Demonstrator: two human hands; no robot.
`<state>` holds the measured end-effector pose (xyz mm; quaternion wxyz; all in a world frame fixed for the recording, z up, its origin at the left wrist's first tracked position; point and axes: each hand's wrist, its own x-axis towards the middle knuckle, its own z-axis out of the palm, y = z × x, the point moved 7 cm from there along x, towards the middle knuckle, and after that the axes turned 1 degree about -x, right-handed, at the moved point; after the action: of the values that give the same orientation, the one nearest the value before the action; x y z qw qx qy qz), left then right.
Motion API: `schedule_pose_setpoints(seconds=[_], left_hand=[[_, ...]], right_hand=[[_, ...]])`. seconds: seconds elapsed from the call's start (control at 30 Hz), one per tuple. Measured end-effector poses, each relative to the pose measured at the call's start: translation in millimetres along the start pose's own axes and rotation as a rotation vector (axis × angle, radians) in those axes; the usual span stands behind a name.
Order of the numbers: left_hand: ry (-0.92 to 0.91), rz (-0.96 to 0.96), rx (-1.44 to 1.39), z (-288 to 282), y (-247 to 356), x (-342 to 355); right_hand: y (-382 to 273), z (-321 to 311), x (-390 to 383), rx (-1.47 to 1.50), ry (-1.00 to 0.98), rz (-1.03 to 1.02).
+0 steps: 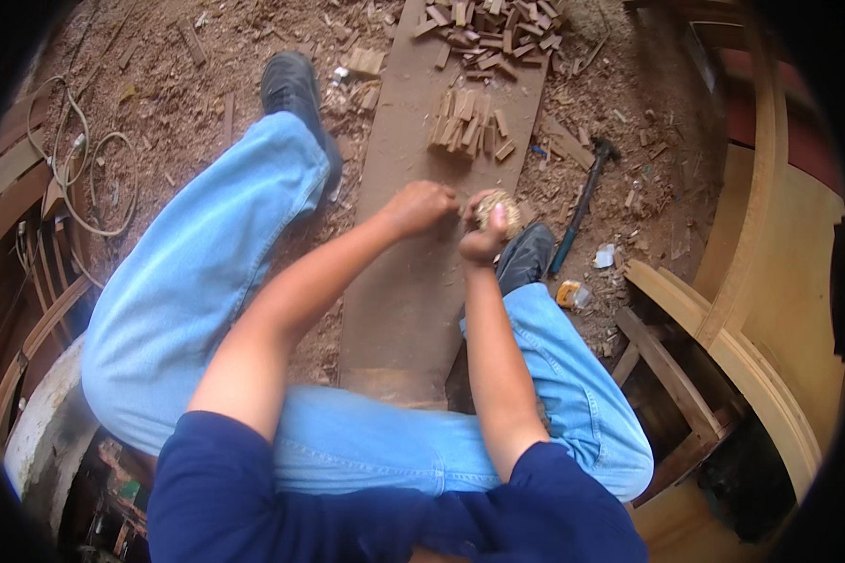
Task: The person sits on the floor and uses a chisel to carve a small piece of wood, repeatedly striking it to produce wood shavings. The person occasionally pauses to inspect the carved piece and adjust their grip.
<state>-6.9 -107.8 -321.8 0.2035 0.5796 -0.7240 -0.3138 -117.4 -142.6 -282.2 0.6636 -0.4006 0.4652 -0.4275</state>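
My right hand (482, 242) is wrapped round a ball of twine (498, 212), tan and about palm-sized. Just to its left, over the brown board (394, 300), my left hand (424, 207) is closed with its fingertips pressed together. Whatever it pinches, if anything, is too small to make out. On the board beyond both hands stands a tight cluster of small wooden blocks (462, 127). A larger loose pile of similar blocks (498, 38) lies at the board's far end.
A hammer (584, 202) with a teal grip lies on the shaving-covered ground to the right. At the left is a looped cable (94, 225). Curved wooden furniture parts (723, 319) stand at the right edge. My shoes (293, 89) flank the board.
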Motion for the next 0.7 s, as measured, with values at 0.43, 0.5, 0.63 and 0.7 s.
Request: schedule_pose_setpoints(seconds=[0.43,0.5,0.63,0.7], left_hand=[[0.077,-0.24,0.001,-38.9,-23.6,-20.7],[0.059,-0.268,0.019,-40.9,-22.5,-21.2],[-0.103,-0.372,0.081,-42.7,-19.2,-21.9],[-0.173,-0.412,0.089,-48.6,-16.8,-24.1]], right_hand=[[-18.0,-21.4,20.9,0.149,0.101,0.076],[-17.4,-23.4,23.0,0.139,0.099,0.097],[-28.8,-15.0,31.3,0.037,-0.058,0.067],[-36.2,-13.8,34.3,-0.065,-0.132,0.093]])
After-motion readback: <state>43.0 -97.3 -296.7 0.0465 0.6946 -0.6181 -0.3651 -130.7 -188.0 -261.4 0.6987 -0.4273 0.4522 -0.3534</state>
